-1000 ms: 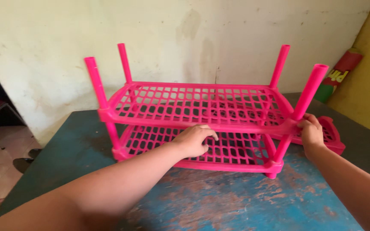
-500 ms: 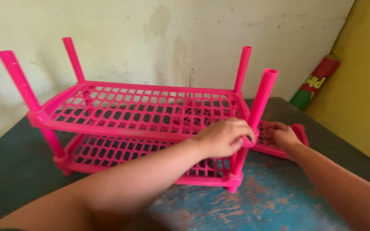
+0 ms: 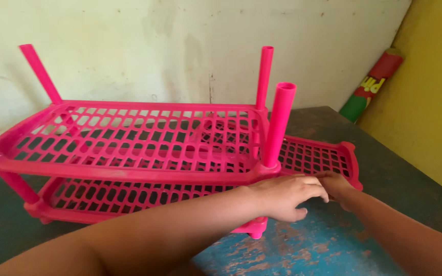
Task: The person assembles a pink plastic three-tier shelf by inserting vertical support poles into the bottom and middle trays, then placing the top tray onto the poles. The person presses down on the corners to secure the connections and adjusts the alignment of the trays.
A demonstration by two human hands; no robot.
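A pink plastic rack (image 3: 129,138) with two lattice tiers stands on a worn blue table (image 3: 323,245), and its corner poles (image 3: 278,122) stick up above the top tier. A loose pink lattice shelf (image 3: 318,156) lies flat on the table behind the rack's right end. My right hand (image 3: 339,188) is closed on this shelf's near edge. My left hand (image 3: 287,197) reaches across below the rack's front right corner, its fingers lying at the same edge and touching my right hand. Its grip is hidden.
A red and green rolled tube (image 3: 374,84) leans in the corner between the white wall and a yellow wall (image 3: 431,102). The table's right edge runs close to the yellow wall.
My left hand left the rack's front right corner and dropped to the loose shelf's edge beside my right hand. The view shifted right, so the rack now sits further left.
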